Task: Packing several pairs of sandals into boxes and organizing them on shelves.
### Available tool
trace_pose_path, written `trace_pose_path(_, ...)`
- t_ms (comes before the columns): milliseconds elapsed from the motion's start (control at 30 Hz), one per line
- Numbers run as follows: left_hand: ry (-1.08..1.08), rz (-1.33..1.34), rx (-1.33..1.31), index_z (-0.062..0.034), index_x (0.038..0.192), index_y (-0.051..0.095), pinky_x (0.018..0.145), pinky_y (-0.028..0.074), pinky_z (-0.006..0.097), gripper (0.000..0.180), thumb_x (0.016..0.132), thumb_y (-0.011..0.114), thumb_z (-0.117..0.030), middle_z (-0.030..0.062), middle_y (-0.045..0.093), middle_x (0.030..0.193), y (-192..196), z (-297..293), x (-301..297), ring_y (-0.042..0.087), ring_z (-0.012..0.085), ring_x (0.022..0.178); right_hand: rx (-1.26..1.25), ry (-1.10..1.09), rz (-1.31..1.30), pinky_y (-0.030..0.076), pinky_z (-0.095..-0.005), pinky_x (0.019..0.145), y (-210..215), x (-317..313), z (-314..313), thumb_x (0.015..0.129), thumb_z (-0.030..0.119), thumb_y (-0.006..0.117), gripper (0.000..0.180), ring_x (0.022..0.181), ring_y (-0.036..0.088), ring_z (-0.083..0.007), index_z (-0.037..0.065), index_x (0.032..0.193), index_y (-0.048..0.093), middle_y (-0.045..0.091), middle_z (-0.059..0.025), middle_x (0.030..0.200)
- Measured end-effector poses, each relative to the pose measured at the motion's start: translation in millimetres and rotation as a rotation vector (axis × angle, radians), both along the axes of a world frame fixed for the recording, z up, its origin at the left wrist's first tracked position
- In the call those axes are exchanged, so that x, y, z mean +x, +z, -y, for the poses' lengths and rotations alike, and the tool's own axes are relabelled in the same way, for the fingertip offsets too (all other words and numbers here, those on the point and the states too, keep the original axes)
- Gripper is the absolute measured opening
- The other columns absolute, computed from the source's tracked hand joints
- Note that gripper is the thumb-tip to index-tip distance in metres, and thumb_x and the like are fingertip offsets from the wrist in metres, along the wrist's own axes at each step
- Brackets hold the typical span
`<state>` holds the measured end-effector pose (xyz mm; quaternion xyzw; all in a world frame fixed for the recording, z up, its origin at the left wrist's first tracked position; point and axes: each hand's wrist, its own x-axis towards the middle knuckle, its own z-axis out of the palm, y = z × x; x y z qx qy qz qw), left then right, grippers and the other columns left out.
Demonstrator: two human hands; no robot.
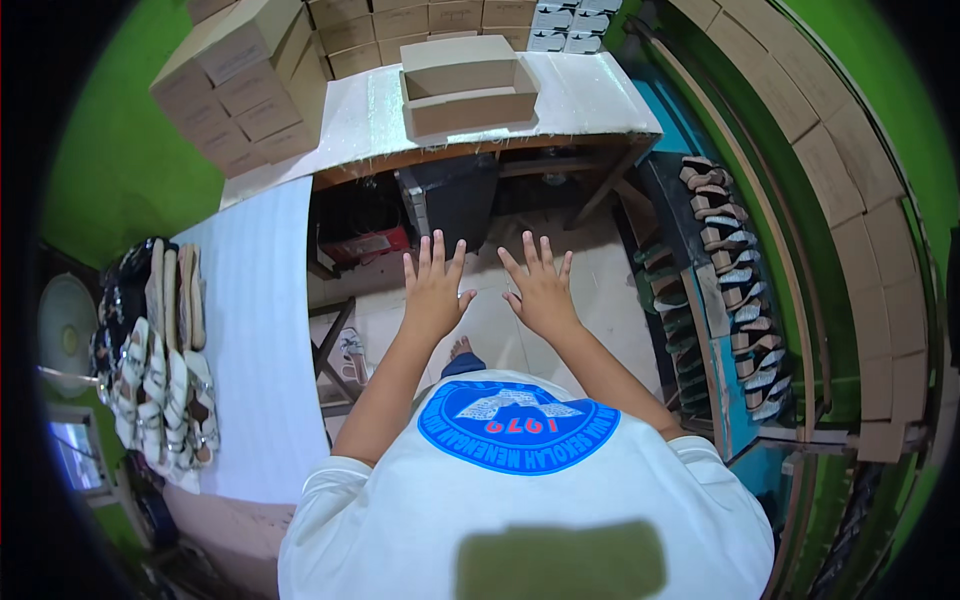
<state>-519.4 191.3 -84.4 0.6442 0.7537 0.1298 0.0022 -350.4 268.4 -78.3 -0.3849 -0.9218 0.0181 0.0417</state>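
Both my arms reach forward over the tiled floor, palms turned down. My left hand is open with its fingers spread, and nothing is in it. Beside it, a short gap away, my right hand is open too, fingers fanned out and bare. Neither hand touches anything. Beyond them, on a white-covered table, stands an open brown cardboard box, its inside facing up. Several sandals are bunched on the white side table at my left. More sandals line a rack at my right.
Closed cardboard boxes are stacked at the far left, with others along the back. Tall box stacks line the right wall. A dark cabinet and a red box sit under the table. A white sandal lies on the floor.
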Motion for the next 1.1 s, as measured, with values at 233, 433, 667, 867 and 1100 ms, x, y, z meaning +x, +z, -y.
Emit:
trace_pose_path(233, 0.025, 0.018, -0.031, -0.0135, 0.137, 0.029, 0.103, 0.016, 0.056, 0.076, 0.074, 0.065, -0.037, 0.0207, 0.017, 0.143, -10, 106, 50, 0.018, 0.0371, 0.132, -0.011, -0.049, 0.009, 0.015, -0.0638, 0.099, -9, 50, 108, 0.077, 0.034, 0.063, 0.071, 0.131, 0.019, -0.0383, 0.027, 0.138, 0.026, 0.016, -0.0157, 0.144)
trace_pose_path(433, 0.005, 0.06, -0.175, -0.0135, 0.137, 0.029, 0.103, 0.014, 0.056, 0.074, 0.076, 0.061, -0.041, 0.0227, 0.017, 0.143, -9, 199, 69, 0.016, 0.0387, 0.132, -0.122, -0.082, 0.06, 0.014, -0.0643, 0.099, -11, 76, 194, 0.077, 0.035, 0.063, 0.073, 0.131, 0.019, -0.0388, 0.028, 0.138, 0.023, 0.015, -0.0169, 0.144)
trace_pose_path(667, 0.044, 0.081, -0.212, -0.0126, 0.134, 0.035, 0.103, 0.015, 0.057, 0.068, 0.078, 0.06, -0.042, 0.0233, 0.019, 0.142, -3, 273, 38, 0.016, 0.0391, 0.132, -0.145, -0.037, 0.018, 0.012, -0.0646, 0.099, -12, 34, 253, 0.076, 0.031, 0.064, 0.071, 0.131, 0.02, -0.0373, 0.027, 0.137, 0.027, 0.017, -0.0162, 0.144)
trace_pose_path(867, 0.156, 0.101, -0.143, -0.0121, 0.13, 0.042, 0.103, 0.01, 0.057, 0.06, 0.079, 0.06, -0.038, 0.0246, 0.02, 0.141, -5, 349, -35, 0.014, 0.0407, 0.132, -0.142, 0.132, -0.002, 0.014, -0.0648, 0.098, -15, -53, 307, 0.077, 0.033, 0.064, 0.07, 0.131, 0.022, -0.0377, 0.025, 0.136, 0.029, 0.017, -0.017, 0.144)
trace_pose_path(1100, 0.271, 0.105, -0.098, -0.0122, 0.127, 0.046, 0.103, 0.01, 0.057, 0.056, 0.077, 0.063, -0.031, 0.0231, 0.023, 0.14, 17, 453, -146, 0.015, 0.0413, 0.131, -0.218, 0.217, -0.061, 0.013, -0.0645, 0.099, -10, -186, 383, 0.078, 0.029, 0.063, 0.066, 0.131, 0.022, -0.0368, 0.024, 0.136, 0.031, 0.019, -0.0169, 0.144)
